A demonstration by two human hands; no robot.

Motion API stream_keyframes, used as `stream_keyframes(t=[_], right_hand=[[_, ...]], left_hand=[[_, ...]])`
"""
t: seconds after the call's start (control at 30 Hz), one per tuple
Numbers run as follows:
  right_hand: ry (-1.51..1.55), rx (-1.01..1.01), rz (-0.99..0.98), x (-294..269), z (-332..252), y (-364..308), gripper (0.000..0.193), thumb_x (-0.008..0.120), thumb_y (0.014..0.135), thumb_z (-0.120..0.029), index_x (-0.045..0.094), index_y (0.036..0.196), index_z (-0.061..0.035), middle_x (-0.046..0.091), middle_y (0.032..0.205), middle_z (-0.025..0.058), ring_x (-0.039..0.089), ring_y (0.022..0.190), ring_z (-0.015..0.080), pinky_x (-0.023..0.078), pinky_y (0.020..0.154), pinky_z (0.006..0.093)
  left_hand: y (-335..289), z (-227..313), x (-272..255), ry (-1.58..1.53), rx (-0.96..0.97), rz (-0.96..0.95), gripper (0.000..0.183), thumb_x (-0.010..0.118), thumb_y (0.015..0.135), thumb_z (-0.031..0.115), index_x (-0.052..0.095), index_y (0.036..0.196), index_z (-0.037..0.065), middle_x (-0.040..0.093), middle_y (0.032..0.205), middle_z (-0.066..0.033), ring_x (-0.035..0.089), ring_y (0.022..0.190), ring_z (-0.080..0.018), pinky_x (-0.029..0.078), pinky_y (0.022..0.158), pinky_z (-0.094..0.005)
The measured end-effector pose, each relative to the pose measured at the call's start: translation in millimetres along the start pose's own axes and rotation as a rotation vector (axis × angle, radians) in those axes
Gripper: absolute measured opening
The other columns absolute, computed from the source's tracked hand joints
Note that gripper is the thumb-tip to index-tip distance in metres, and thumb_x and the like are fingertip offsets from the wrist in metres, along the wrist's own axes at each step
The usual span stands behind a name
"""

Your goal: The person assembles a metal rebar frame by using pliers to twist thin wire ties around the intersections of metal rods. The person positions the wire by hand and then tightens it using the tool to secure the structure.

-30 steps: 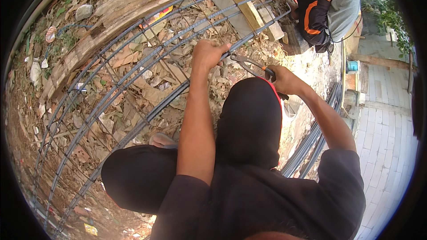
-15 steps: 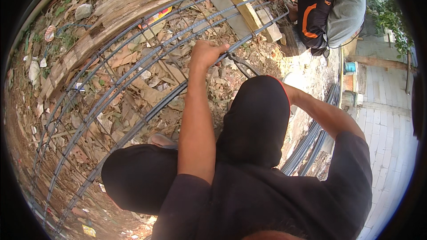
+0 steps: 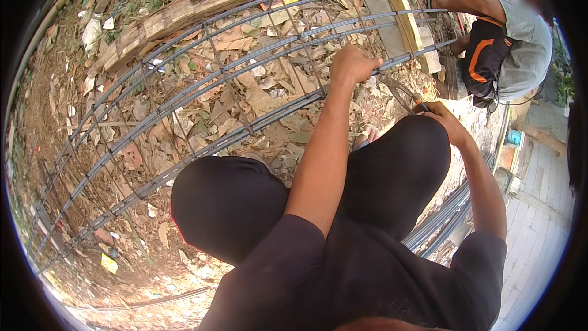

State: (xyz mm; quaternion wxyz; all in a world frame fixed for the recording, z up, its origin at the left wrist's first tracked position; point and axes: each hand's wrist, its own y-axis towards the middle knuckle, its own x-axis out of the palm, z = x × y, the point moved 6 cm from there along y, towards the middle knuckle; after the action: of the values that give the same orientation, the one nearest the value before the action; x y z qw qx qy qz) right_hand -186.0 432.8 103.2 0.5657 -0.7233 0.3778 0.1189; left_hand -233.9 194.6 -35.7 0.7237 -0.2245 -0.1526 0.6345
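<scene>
A long cage of ribbed steel bars [image 3: 229, 72] tied with thin square hoops curves across the ground in front of me. My left hand [image 3: 354, 65] is closed on the near steel bar [image 3: 401, 58] of this cage, with the thumb lying along it toward the right. Just beyond my right knee, my right hand [image 3: 442, 120] grips the handles of a pair of pincers [image 3: 402, 95], which have an orange and dark grip. The pincers' jaws reach up to the bar beside my left thumb; any wire between them is too small to make out.
A wooden batten [image 3: 404, 18] lies across under the cage's right end. Beyond that end a co-worker [image 3: 520, 55] crouches with a black and orange bag, arms reaching to the bars. A weathered log [image 3: 165, 21] runs behind the cage. Loose bars [image 3: 438, 217] lie at my right, near a pale block wall [image 3: 539, 208].
The view has shifted, so the cage and co-worker sit further right. My right hand and the pincers' handles now show past my knee. My left hand stays on the bar.
</scene>
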Motion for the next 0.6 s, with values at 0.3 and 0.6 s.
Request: stream_keyframes(t=[0.3, 0.6], right_hand=[[0.055, -0.018, 0.129, 12.6, 39.0, 14.4, 0.029, 0.074, 0.094, -0.028, 0.065, 0.102, -0.0012, 0.065, 0.078, 0.0024, 0.058, 0.071, 0.0081, 0.048, 0.063, 0.0292], [-0.264, 0.227, -0.022, 21.6, -34.7, -20.0, 0.027, 0.080, 0.082, -0.011, 0.066, 0.101, 0.0025, 0.065, 0.070, 0.0077, 0.066, 0.063, 0.0155, 0.050, 0.060, 0.0318]], left_hand=[[-32.1, 58.6, -50.4, 0.012, 0.207, 0.342, 0.053, 0.078, 0.086, 0.049, 0.077, 0.092, -0.004, 0.077, 0.093, -0.0246, 0.075, 0.089, -0.0385, 0.058, 0.079, -0.0479], [-31.6, 84.9, -25.9, -0.215, 0.350, 0.258, 0.046, 0.076, 0.086, 0.045, 0.078, 0.082, 0.000, 0.075, 0.077, -0.0202, 0.074, 0.078, -0.0331, 0.058, 0.076, -0.0436]])
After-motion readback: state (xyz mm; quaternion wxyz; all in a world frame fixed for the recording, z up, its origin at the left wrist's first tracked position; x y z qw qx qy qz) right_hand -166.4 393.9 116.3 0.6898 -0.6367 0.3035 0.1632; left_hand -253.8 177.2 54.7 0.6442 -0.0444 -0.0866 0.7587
